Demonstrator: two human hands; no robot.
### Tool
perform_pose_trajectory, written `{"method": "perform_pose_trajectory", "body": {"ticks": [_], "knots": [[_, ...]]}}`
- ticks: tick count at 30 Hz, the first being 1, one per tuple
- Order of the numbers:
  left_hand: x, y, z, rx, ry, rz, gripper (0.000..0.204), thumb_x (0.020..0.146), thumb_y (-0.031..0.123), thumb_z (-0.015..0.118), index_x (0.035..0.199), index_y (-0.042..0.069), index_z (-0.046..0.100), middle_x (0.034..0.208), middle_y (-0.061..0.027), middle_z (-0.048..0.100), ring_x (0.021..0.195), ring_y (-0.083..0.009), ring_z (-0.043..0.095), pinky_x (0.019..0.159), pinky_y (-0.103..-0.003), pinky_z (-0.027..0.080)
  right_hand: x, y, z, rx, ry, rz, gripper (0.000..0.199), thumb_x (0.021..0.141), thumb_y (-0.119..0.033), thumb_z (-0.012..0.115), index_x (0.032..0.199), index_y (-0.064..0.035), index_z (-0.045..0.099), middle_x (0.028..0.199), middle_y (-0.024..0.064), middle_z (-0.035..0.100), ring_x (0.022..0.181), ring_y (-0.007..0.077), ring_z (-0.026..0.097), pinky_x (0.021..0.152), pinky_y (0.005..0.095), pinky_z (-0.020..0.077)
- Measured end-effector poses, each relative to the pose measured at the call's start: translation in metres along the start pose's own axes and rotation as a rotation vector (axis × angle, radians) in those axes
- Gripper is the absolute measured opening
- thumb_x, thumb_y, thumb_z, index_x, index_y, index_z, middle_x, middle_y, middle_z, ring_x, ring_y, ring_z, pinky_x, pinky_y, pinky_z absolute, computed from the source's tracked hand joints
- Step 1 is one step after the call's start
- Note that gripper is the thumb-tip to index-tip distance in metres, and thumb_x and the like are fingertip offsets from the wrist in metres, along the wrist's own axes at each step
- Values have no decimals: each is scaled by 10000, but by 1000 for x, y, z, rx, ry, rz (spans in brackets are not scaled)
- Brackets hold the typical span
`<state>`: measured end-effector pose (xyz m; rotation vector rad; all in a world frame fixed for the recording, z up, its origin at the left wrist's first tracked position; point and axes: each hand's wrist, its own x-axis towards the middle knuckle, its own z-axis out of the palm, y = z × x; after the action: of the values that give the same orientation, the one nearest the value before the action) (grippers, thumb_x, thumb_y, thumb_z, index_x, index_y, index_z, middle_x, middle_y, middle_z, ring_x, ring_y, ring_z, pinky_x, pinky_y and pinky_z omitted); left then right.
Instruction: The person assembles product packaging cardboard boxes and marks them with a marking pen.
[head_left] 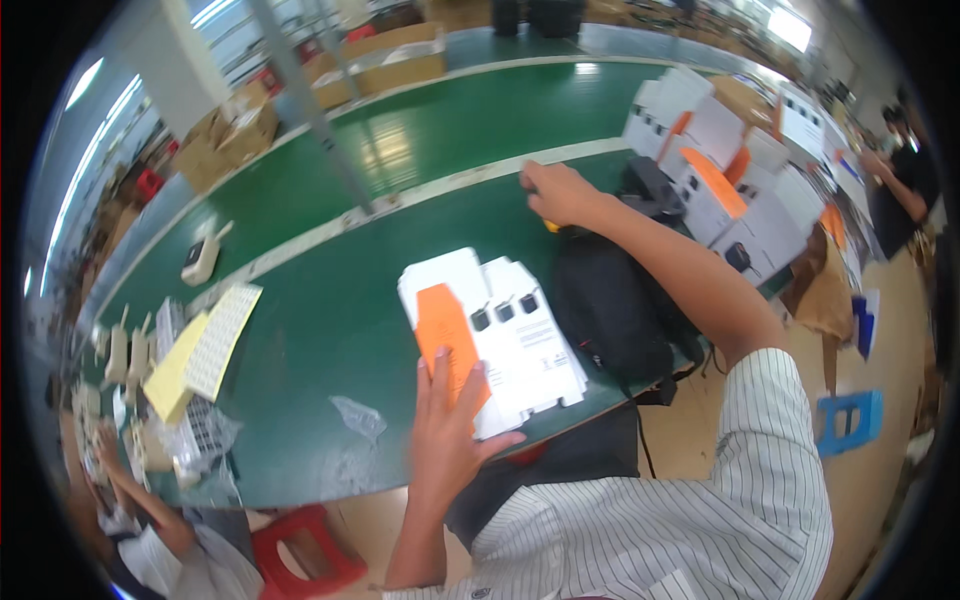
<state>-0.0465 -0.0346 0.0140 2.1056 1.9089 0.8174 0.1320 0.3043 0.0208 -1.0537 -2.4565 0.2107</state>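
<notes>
A flat white carton blank with an orange panel [500,330] lies on the green table [330,300] in front of me. My left hand [447,425] rests flat on its near end, fingers spread over the orange panel. My right hand [556,194] reaches far across the table, closed around a small dark and yellow thing that is mostly hidden under the fingers. A black bag [610,300] lies just right of the carton, under my right forearm.
Assembled white and orange boxes [715,170] are stacked at the right. Sheets of labels [205,345] and plastic bags [355,415] lie at the left. Another person's hands [110,465] work at the lower left. A red stool [305,550] stands below the table edge.
</notes>
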Motion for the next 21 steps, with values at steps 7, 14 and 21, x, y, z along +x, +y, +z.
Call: {"method": "perform_pose_trajectory", "body": {"ticks": [7,14,21], "knots": [[-6,5,-21,9,-9,14,851,591,318,870,1335,108,515,1484,-228,323,1322,-487,354,1003,-473,424,-23,-64,-52,-209,-84,-30,321,828,-184,639,1104,-38,561,1006,184,648,941,354,635,777,462,505],[-14,10,-59,-26,123,-77,570,784,73,719,1322,78,530,1402,-239,437,1315,-463,385,1023,-485,402,-98,-171,-113,480,-364,41,667,834,-306,683,1372,-21,411,1238,159,564,1140,242,575,939,361,452],[13,37,-109,-255,540,-67,230,835,13,629,1059,-30,660,890,-174,699,740,-238,691,661,-319,520,-75,-194,-88,849,11,-404,842,768,-288,801,1415,-21,333,1385,150,458,1298,266,443,1091,385,327]]}}
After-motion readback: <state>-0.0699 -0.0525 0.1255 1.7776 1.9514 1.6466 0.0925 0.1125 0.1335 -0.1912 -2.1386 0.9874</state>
